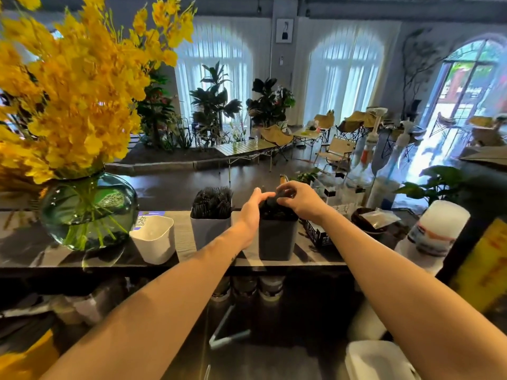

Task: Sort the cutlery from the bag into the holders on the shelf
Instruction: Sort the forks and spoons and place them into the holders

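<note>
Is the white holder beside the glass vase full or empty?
Empty: the white holder shows only bare white inside, and nothing sticks out of it.

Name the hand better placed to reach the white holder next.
Left, probably. The left hand is beside the dark holder, on the side nearer the white holder; the right hand sits farther right, fingers curled on the black cutlery.

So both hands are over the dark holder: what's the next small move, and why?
Probably ease the black cutlery down into the dark holder and let go. The right hand curls round the pieces' tops, the left hand touches them with straight fingers, and they stand above the rim.
</note>
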`<state>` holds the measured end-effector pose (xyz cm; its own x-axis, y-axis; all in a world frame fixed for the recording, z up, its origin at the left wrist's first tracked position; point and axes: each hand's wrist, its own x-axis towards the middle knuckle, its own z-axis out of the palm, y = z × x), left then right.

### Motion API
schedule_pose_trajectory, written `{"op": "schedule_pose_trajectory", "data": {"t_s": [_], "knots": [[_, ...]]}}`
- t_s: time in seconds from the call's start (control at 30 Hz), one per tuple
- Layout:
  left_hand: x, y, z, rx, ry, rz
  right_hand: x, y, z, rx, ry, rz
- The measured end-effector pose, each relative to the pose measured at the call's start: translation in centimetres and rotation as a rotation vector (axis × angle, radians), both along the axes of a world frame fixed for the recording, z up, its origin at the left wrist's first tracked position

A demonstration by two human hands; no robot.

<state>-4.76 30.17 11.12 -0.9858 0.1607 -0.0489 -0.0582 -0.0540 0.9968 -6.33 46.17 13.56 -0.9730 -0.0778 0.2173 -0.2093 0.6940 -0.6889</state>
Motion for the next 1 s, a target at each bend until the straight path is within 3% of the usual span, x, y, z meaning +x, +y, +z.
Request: {"op": "schedule_pose_trajectory", "data": {"t_s": [0.17,0.23,0.37,0.47,0.6,0.73,1.0], "knots": [[-0.2,0.3,-0.3,-0.103,0.077,0.084,1.0,0.6,0.2,-0.040,0.109,0.002],[-0.3,0.4,-0.5,-0.191,0.128,0.110,1.8,0.4,0.1,0.064,0.146,0.000],[-1.2,0.6,-1.1,-0.187,0.144,0.166,3.0,0.0,-1.5,0.299,0.032,0.120],[-1.1,0.6,-0.9,-0.187,0.186,0.203,3.2,0.1,-2.0,0.377,0.019,0.093],[-0.8,0.2,-1.0,-0.404,0.369,0.228,3.5,0.3,-2.7,0.408,0.131,0.068],[-1.6,-0.1,-2.6,-0.710,0.566,-0.001,3.5,0.2,-4.1,0.570,0.081,0.090],[-2.5,-1.0,-2.9,-1.152,0.618,-0.162,3.2,0.2,-4.5,0.659,0.047,0.087]]}}
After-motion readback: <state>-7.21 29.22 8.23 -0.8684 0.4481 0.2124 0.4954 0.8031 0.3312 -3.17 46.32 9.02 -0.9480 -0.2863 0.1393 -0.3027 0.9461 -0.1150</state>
